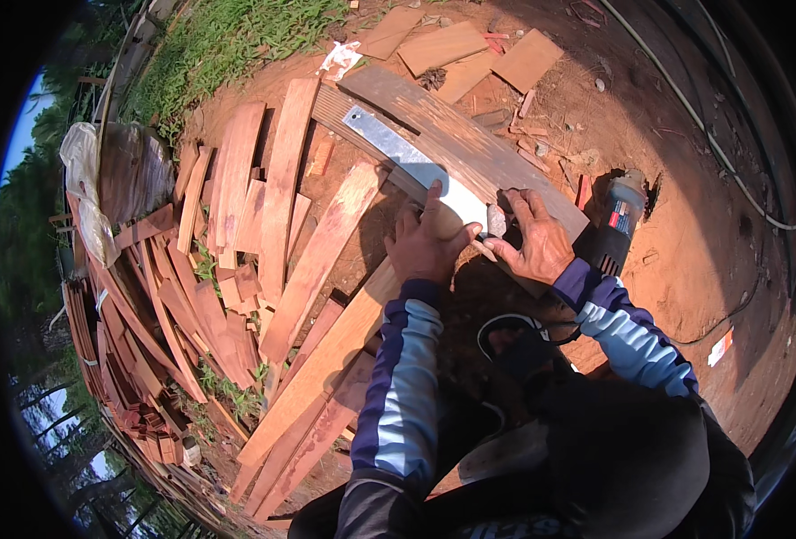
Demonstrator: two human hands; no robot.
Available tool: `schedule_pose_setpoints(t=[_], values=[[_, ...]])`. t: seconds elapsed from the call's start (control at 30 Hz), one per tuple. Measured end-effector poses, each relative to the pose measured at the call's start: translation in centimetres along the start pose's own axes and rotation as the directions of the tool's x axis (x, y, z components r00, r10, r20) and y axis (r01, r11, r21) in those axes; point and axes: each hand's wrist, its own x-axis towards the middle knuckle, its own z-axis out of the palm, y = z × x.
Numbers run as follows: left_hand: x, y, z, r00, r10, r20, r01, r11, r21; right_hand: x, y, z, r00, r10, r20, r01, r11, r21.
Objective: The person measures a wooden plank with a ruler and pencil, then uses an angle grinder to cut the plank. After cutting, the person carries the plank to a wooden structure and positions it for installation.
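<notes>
My left hand (pixel 420 242) rests on the lower right part of a flat metal strip (pixel 389 144) with a hole at its far end, index finger and thumb spread apart. The strip lies along a weathered grey-brown board (pixel 452 135). At the strip's near end, the fingers of my right hand (pixel 537 238) are closed around something small; a grey lump (pixel 496 222) and a thin pale tip show there, too hidden to name. An angle grinder (pixel 621 220) lies just right of the board.
Many loose reddish planks (pixel 285 180) fill the left side, beside a plastic-wrapped bundle (pixel 124 180). Short boards (pixel 528 58) and scraps lie on the dirt at the back, near grass (pixel 209 72). Hoses (pixel 721 153) and a dark cable run along the right.
</notes>
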Motion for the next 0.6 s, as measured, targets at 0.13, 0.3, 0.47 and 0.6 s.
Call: schedule_pose_setpoints(t=[0.13, 0.3, 0.47, 0.6], values=[[-0.1, 0.3, -0.1, 0.999, 0.014, -0.042, -0.014, 1.000, -0.013, 1.8, 2.2, -1.0, 0.978, 0.188, -0.094, -0.137, 0.909, 0.394], [0.0, 0.5, -0.6, 1.000, -0.019, 0.005, 0.019, 0.998, 0.053, 6.6, 0.9, -2.5, 0.944, 0.289, 0.158, -0.295, 0.526, 0.798], [0.1, 0.2, -0.2, 1.000, 0.010, -0.010, -0.009, 0.998, 0.066, 8.3, 0.8, -0.5, 0.964, 0.219, 0.148, -0.249, 0.562, 0.789], [-0.1, -0.3, 0.2, 0.999, 0.016, -0.040, -0.011, 0.994, 0.110, 8.8, 0.2, -0.1, 0.996, 0.044, 0.073, -0.051, 0.993, 0.109]])
